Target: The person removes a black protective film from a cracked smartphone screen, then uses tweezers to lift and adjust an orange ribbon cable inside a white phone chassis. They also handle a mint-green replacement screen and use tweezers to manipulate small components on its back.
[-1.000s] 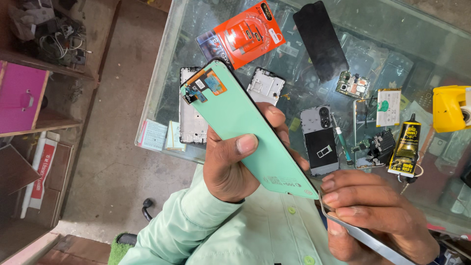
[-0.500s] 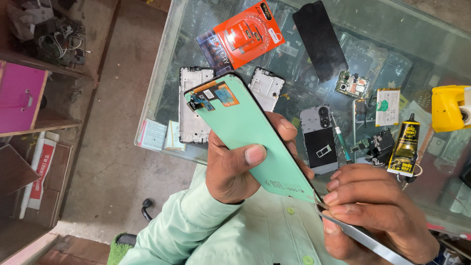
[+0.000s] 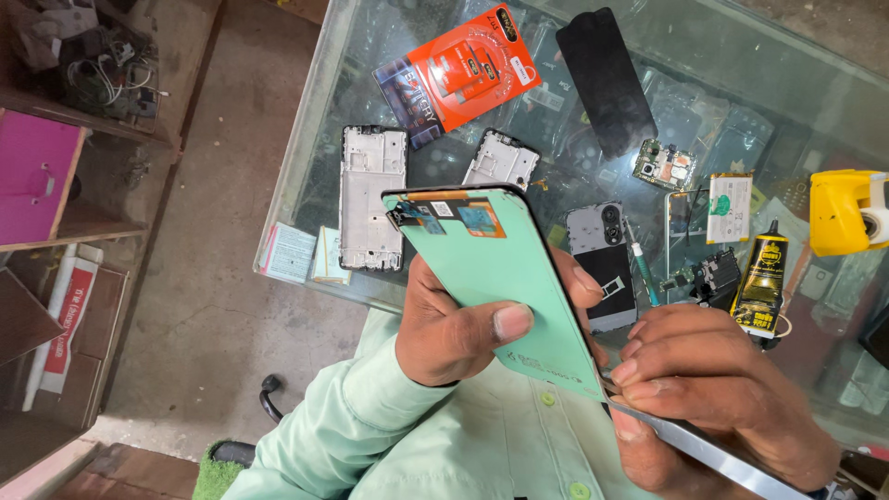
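My left hand [image 3: 463, 324] grips a phone display panel [image 3: 495, 278] whose green back faces me, thumb pressed across it, fingers wrapped around the far edge. A small flex connector and orange patch sit at the panel's top end. My right hand [image 3: 713, 389] holds a flat metal pry tool [image 3: 704, 449], its tip against the panel's lower right corner. Both hands hover over my lap, just before the edge of a glass counter [image 3: 306, 185].
On the glass counter lie two silver phone frames [image 3: 372, 194], an orange blister pack [image 3: 463, 69], a black screen protector [image 3: 607, 79], a grey phone back [image 3: 607, 255], small circuit boards [image 3: 665, 165], a black-yellow glue tube [image 3: 761, 278] and a yellow device [image 3: 847, 211]. Shelves stand at the left.
The green panel has tilted and dropped toward me, its top end swinging right. My right hand keeps the metal tool at the panel's lower corner.
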